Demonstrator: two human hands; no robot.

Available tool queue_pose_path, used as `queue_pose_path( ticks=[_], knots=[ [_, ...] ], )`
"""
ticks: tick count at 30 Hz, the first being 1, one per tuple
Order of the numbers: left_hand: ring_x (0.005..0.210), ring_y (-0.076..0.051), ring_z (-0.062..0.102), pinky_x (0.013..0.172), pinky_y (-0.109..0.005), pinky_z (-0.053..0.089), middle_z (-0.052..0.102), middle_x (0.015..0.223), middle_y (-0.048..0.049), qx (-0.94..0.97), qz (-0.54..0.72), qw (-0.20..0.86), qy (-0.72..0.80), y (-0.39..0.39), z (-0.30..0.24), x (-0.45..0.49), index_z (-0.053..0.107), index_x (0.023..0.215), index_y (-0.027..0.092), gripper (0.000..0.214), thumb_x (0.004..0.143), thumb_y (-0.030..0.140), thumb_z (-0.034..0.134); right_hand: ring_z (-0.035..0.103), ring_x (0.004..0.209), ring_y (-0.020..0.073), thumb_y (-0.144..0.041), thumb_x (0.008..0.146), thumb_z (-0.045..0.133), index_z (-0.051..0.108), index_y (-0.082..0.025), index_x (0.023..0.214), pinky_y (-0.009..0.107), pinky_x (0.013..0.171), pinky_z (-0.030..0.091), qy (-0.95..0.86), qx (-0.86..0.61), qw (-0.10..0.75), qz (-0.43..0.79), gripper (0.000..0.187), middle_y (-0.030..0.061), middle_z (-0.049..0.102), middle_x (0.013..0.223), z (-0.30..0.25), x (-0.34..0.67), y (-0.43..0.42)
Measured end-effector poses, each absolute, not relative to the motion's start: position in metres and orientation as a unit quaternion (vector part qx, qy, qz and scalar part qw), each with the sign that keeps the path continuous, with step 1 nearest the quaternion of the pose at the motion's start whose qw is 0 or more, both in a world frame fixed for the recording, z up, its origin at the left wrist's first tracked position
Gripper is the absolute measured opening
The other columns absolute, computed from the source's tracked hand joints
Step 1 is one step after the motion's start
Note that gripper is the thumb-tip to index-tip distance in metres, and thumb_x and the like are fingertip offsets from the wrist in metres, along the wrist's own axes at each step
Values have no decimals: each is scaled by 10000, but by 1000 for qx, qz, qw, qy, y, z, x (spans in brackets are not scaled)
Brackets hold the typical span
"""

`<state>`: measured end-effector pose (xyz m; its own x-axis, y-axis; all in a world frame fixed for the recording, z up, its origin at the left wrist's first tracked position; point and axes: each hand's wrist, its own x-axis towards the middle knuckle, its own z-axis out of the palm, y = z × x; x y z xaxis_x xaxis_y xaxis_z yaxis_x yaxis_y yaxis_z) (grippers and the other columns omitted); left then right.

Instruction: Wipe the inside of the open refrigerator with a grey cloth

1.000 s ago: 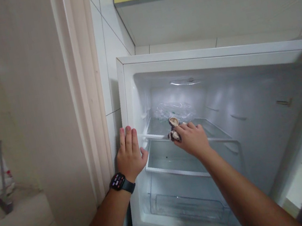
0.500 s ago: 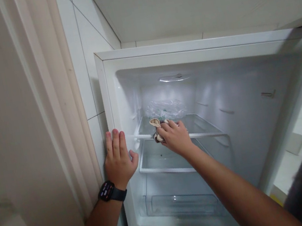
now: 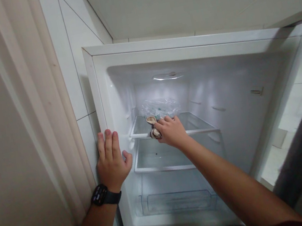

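Open white fridge compartment, door swung off to the right, interior lit by a small ceiling light. Left hand lies flat and open against the left front frame of the fridge, fingers straight and pointing up, thumb spread toward the inside edge; it grips nothing and only presses the frame. Black smartwatch on that wrist. Right hand reaches into the compartment, fingers curled shut around a crumpled beige-and-brown cloth. The cloth sticks out on the left side of the fist and sits at the front left part of the upper clear glass shelf, touching or just over its white front rim; exact contact is hard to tell. Behind the cloth, at the back of the same shelf, is a crinkled clear plastic bag, near the hand; whether it touches the cloth cannot be told. Below is a second clear glass shelf with white trim, with a small dark speck on it. Under that is a transparent plastic drawer at the bottom of the compartment. White tiled wall is just left of the fridge, with a pale door frame further left. The pale underside of a wall cabinet hangs above the fridge top.
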<state>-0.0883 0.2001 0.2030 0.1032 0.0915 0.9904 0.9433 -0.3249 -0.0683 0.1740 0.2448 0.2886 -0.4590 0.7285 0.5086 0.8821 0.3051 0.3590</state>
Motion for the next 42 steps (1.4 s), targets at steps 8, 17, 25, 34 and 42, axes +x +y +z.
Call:
queue_pose_path(
  ticks=[8, 17, 25, 34, 42],
  knots=[
    [1666, -395, 238, 1309, -579, 403, 346, 1758, -196, -612, -525, 406, -430, 199, 204, -84, 194, 1719, 120, 998, 840, 131, 665, 617, 1162, 334, -547, 926, 569, 641, -276, 1213, 455, 873, 482, -830, -480, 96, -266, 401, 86, 758, 1246, 307, 166, 258],
    [1672, -379, 226, 1312, -550, 403, 352, 1757, -193, -611, -521, 405, -437, 198, 203, -84, 188, 1721, 130, 984, 855, 114, 656, 634, 1193, 358, -587, 947, 513, 625, -273, 1277, 479, 932, 526, -868, -411, 117, -251, 469, 94, 762, 1272, 311, 105, 295],
    [1673, -376, 225, 1323, -557, 386, 370, 1748, -196, -610, -522, 402, -440, 199, 204, -81, 188, 1720, 130, 990, 848, 89, 654, 591, 1325, 398, -541, 917, 524, 509, -275, 1462, 538, 982, 540, -851, -484, 91, -185, 607, 116, 702, 1427, 317, 93, 375],
    [1667, -375, 244, 1311, -564, 411, 337, 1768, -164, -604, -523, 404, -445, 200, 202, -81, 178, 1725, 155, 1002, 843, 87, 648, 632, 1319, 379, -522, 915, 583, 473, -283, 1557, 504, 998, 524, -830, -540, 40, -133, 694, 170, 681, 1426, 332, 100, 448],
    [1681, -355, 208, 1335, -558, 373, 315, 1779, -159, -608, -524, 403, -439, 199, 203, -81, 176, 1723, 139, 988, 847, 80, 629, 625, 1329, 377, -566, 945, 579, 359, -274, 1648, 486, 1028, 495, -786, -605, 44, -115, 792, 219, 623, 1482, 334, 121, 457]
  ],
)
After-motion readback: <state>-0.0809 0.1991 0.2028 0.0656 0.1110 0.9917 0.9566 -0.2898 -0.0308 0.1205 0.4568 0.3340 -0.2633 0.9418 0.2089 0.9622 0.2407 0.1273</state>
